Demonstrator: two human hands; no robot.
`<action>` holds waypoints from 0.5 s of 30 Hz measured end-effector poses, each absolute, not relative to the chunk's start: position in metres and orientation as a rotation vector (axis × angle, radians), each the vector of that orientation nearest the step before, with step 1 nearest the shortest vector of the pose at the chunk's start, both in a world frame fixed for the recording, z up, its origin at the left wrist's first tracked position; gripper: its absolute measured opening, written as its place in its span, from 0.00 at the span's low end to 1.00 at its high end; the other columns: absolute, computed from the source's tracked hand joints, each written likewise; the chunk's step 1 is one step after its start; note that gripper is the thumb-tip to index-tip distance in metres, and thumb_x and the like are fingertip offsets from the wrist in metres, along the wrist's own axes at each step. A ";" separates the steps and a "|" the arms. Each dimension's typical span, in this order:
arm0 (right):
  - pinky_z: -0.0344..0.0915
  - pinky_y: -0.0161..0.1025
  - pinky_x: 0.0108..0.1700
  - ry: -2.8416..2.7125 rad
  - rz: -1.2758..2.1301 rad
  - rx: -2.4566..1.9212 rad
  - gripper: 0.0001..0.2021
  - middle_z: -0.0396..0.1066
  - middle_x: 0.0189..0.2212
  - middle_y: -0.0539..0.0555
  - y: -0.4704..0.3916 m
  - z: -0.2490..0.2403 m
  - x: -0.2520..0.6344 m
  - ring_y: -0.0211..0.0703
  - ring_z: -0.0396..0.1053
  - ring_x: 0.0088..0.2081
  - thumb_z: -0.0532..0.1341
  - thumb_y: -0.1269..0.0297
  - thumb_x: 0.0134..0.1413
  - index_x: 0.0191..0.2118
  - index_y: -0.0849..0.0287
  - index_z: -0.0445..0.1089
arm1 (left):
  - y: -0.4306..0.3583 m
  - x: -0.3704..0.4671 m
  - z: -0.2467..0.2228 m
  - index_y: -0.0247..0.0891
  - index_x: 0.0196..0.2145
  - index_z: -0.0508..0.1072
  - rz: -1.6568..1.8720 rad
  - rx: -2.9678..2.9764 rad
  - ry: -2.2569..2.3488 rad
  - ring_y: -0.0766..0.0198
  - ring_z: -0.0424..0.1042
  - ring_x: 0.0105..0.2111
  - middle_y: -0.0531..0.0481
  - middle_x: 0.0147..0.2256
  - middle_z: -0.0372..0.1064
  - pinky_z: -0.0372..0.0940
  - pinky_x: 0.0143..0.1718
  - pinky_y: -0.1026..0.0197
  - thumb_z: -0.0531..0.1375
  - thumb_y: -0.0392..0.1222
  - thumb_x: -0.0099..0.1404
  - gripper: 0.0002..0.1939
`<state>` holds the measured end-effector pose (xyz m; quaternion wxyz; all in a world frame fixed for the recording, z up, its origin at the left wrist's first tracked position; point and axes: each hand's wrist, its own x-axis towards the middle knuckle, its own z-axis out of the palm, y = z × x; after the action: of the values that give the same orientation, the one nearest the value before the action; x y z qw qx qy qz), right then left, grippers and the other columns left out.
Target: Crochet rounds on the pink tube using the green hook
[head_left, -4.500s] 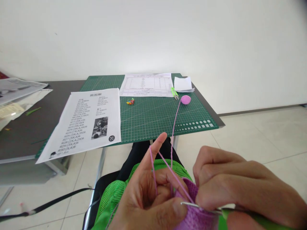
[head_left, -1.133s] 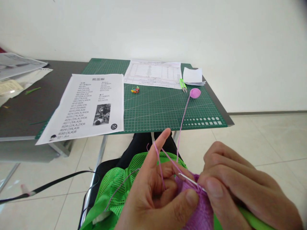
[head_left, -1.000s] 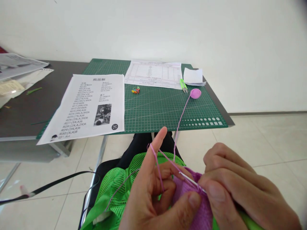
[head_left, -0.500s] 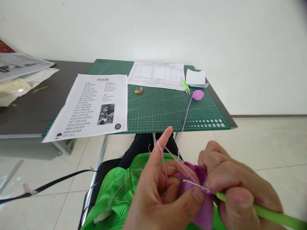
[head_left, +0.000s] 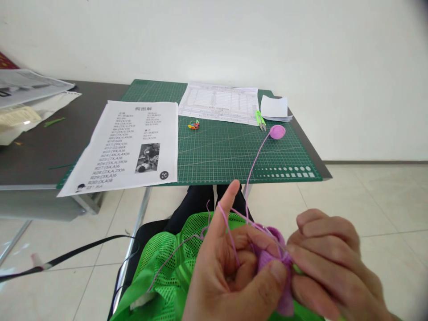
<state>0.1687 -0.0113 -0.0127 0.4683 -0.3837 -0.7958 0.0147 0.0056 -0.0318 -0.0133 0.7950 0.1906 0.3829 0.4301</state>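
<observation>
At the far left, at least two sheets of paper (head_left: 33, 84) lie overlapping on the dark desk (head_left: 20, 169), with one green scrap (head_left: 54, 121) beside them and one black strap (head_left: 76, 249) hanging lower down. Next comes one printed sheet (head_left: 123, 147) bearing one photo, its lower corner past the edge of one green cutting mat (head_left: 214, 156). Green mesh cloth (head_left: 160, 258) covers the lap. On the mat is one small cluster of coloured clips (head_left: 193, 125), too small to count, then a table form (head_left: 219, 101). Below, the left hand (head_left: 234, 267) pinches one pink-purple crocheted piece (head_left: 286, 303) under its thumb, one finger raised with yarn looped around it. Farther back lie one pair of green snips (head_left: 260, 120), one stack of white slips (head_left: 274, 107) and one yarn ball (head_left: 277, 132), from which a single strand (head_left: 253, 161) runs down towards the left hand. One hook (head_left: 297, 269), mostly hidden, meets the piece's upper edge, its green handle clamped in the right hand (head_left: 337, 258). The two hands are close together at the piece, above the lap.
</observation>
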 end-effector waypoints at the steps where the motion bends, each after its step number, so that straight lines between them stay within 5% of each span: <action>1: 0.69 0.39 0.23 -1.987 0.026 -0.916 0.17 0.72 0.18 0.47 -0.012 -0.013 0.171 0.37 0.68 0.22 0.61 0.59 0.66 0.25 0.56 0.72 | -0.031 0.003 -0.014 0.59 0.69 0.57 0.889 0.387 0.777 0.77 0.45 0.19 0.59 0.27 0.69 0.41 0.22 0.66 0.71 0.34 0.61 0.45; 4: 0.73 0.42 0.29 -2.100 0.000 -0.875 0.16 0.76 0.21 0.49 -0.018 -0.015 0.175 0.38 0.72 0.25 0.58 0.61 0.69 0.29 0.58 0.72 | -0.025 -0.006 -0.016 0.56 0.66 0.65 0.813 0.352 0.668 0.77 0.44 0.19 0.59 0.26 0.68 0.42 0.22 0.68 0.73 0.34 0.59 0.42; 8: 0.73 0.44 0.36 -2.025 0.095 -1.023 0.19 0.69 0.16 0.45 -0.027 -0.013 0.170 0.35 0.69 0.22 0.53 0.52 0.70 0.29 0.55 0.66 | -0.020 -0.014 -0.016 0.55 0.64 0.67 0.743 0.327 0.567 0.78 0.45 0.19 0.56 0.30 0.73 0.43 0.21 0.70 0.74 0.31 0.58 0.41; 15: 0.53 0.42 0.21 -1.944 0.138 -0.930 0.20 0.58 0.12 0.43 -0.032 -0.020 0.171 0.33 0.56 0.14 0.53 0.59 0.72 0.25 0.55 0.61 | -0.024 -0.015 -0.029 0.50 0.66 0.64 0.688 0.226 0.406 0.80 0.46 0.17 0.55 0.30 0.73 0.46 0.21 0.72 0.73 0.29 0.57 0.44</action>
<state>0.1712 -0.0324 -0.0200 0.4716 -0.3799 -0.7938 0.0562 -0.0147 -0.0235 -0.0294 0.9151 0.1096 0.1972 0.3343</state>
